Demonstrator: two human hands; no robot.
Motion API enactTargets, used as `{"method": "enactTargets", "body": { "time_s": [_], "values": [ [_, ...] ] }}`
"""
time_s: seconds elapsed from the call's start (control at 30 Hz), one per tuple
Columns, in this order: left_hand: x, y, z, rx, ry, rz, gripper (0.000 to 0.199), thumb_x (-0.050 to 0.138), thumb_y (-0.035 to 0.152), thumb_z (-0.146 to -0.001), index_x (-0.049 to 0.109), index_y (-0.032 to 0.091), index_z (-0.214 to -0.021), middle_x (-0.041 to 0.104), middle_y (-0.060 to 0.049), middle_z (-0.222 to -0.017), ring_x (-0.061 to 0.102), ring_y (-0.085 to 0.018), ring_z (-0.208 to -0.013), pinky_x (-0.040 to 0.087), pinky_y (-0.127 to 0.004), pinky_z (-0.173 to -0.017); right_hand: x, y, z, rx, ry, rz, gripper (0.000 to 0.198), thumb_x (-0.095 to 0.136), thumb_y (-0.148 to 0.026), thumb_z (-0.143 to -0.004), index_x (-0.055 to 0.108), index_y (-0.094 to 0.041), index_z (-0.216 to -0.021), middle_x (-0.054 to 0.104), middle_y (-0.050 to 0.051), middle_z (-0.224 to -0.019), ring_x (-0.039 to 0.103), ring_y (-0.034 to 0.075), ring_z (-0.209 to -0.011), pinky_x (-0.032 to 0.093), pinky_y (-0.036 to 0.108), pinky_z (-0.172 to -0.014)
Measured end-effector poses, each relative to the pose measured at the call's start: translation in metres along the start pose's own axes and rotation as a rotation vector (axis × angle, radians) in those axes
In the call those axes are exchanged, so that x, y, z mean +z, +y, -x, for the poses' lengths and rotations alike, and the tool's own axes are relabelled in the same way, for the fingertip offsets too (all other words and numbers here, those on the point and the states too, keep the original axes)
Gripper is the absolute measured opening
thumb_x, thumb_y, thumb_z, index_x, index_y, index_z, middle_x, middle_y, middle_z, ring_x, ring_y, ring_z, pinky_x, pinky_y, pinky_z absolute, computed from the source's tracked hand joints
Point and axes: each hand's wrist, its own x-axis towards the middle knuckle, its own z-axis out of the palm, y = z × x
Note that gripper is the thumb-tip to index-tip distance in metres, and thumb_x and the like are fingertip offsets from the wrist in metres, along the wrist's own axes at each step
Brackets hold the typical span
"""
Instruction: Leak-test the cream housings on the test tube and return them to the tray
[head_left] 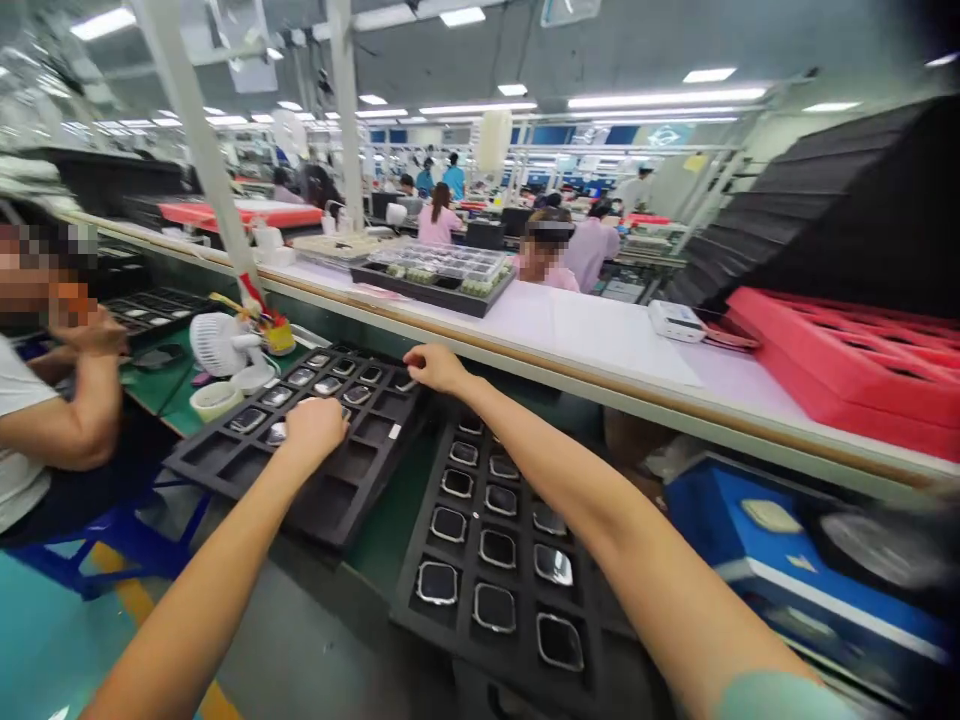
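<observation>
Blk tray (pixel 336 502) under L hand (pixel 315 428), nr R hand (pixel 436 369).

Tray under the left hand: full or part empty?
Part empty: bare pockets show on the tray's near side; cases sit farther back. Pockets hidden by the left hand: cannot tell.

Left tray (pixel 341 505) beside right tray (pixel 454 630), watch-like pieces (pixel 494 608) in both; shelf (pixel 600 330) behind, fan (pixel 214 345) left.
</observation>
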Motion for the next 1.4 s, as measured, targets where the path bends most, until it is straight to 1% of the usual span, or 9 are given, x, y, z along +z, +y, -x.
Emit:
{"method": "enactTargets", "body": {
  "time_s": [0.13,0.4,0.73,0.9,1.03,1.13,1.2,1.3,1.4],
  "values": [
    [0.001,0.009,-0.011,0.016,0.023,-0.091,0.039,0.069,0.039,-0.101,0.066,0.017,-0.133,0.068,-0.012,-0.134,0.069,-0.027,-0.116,0.06,-0.05,-0.097,-0.003,0.01,0.006,0.002,-0.004,0.052,0.037,0.068,-0.037,-0.104,0.064,-0.019,-0.136,0.067,0.011,-0.138,0.069,0.028,-0.121,0.059,0.052,-0.103],
    [0.017,0.002,-0.004,0.063,0.124,-0.136,0.039,0.069,0.038,-0.101,0.065,0.017,-0.134,0.067,-0.012,-0.134,0.069,-0.027,-0.116,0.06,-0.049,-0.097,0.011,-0.015,-0.016,-0.073,-0.164,0.225,0.036,0.07,-0.037,-0.103,0.065,-0.018,-0.134,0.066,0.011,-0.138,0.069,0.028,-0.119,0.061,0.05,-0.1],
    [0.029,0.0,0.002,0.051,0.318,-0.154,0.036,0.065,0.037,-0.104,0.066,0.016,-0.132,0.071,-0.011,-0.127,0.071,-0.026,-0.112,0.059,-0.049,-0.098,-0.01,-0.033,-0.014,-0.116,-0.155,0.234,0.035,0.071,-0.037,-0.102,0.066,-0.017,-0.131,0.068,0.011,-0.133,0.071,0.026,-0.114,0.062,0.048,-0.097],
    [0.026,0.001,0.003,0.077,0.38,-0.088,0.038,0.051,0.021,-0.101,0.072,0.006,-0.13,0.078,-0.023,-0.109,0.075,-0.035,-0.105,0.057,-0.045,-0.091,-0.027,-0.018,0.038,-0.036,-0.019,0.205,0.031,0.055,-0.033,-0.11,0.064,-0.017,-0.135,0.073,0.012,-0.134,0.071,0.027,-0.12,0.057,0.044,-0.102],
    [0.014,0.008,0.013,0.082,0.485,-0.021,0.047,0.043,0.023,-0.101,0.068,0.004,-0.136,0.078,-0.026,-0.111,0.073,-0.042,-0.105,0.056,-0.049,-0.086,-0.061,0.027,0.128,0.089,0.007,0.221,0.033,0.044,-0.022,-0.111,0.067,-0.019,-0.135,0.076,0.013,-0.132,0.071,0.028,-0.124,0.052,0.036,-0.101],
    [0.007,0.048,0.033,0.206,0.587,0.038,0.05,0.036,0.023,-0.104,0.062,0.003,-0.141,0.075,-0.026,-0.12,0.07,-0.041,-0.113,0.054,-0.052,-0.092,-0.08,0.07,0.208,0.265,-0.015,0.261,0.028,0.053,-0.018,-0.106,0.073,-0.015,-0.126,0.079,0.017,-0.123,0.074,0.032,-0.116,0.052,0.039,-0.098],
    [0.012,0.098,0.051,0.451,0.569,0.082,0.045,0.038,0.023,-0.106,0.066,0.008,-0.138,0.077,-0.022,-0.117,0.071,-0.037,-0.109,0.055,-0.048,-0.091,-0.08,0.092,0.25,0.403,-0.041,0.302,0.025,0.056,-0.018,-0.106,0.075,-0.011,-0.119,0.08,0.02,-0.114,0.076,0.033,-0.111,0.055,0.043,-0.097],
    [0.031,0.193,0.077,0.866,0.418,0.126,0.031,0.051,0.019,-0.104,0.073,0.021,-0.125,0.079,-0.01,-0.114,0.071,-0.026,-0.108,0.056,-0.037,-0.093,-0.063,0.108,0.282,0.542,-0.075,0.372,0.028,0.065,-0.033,-0.105,0.07,-0.014,-0.125,0.075,0.013,-0.122,0.074,0.027,-0.112,0.059,0.048,-0.1],
    [0.047,0.274,0.089,1.095,0.302,0.15,0.017,0.065,0.02,-0.1,0.074,0.017,-0.115,0.077,-0.009,-0.111,0.071,-0.023,-0.108,0.058,-0.037,-0.093,-0.042,0.115,0.29,0.578,-0.095,0.409,0.035,0.069,-0.039,-0.103,0.066,-0.018,-0.131,0.07,0.01,-0.132,0.071,0.026,-0.114,0.061,0.049,-0.099]
  ]
}}
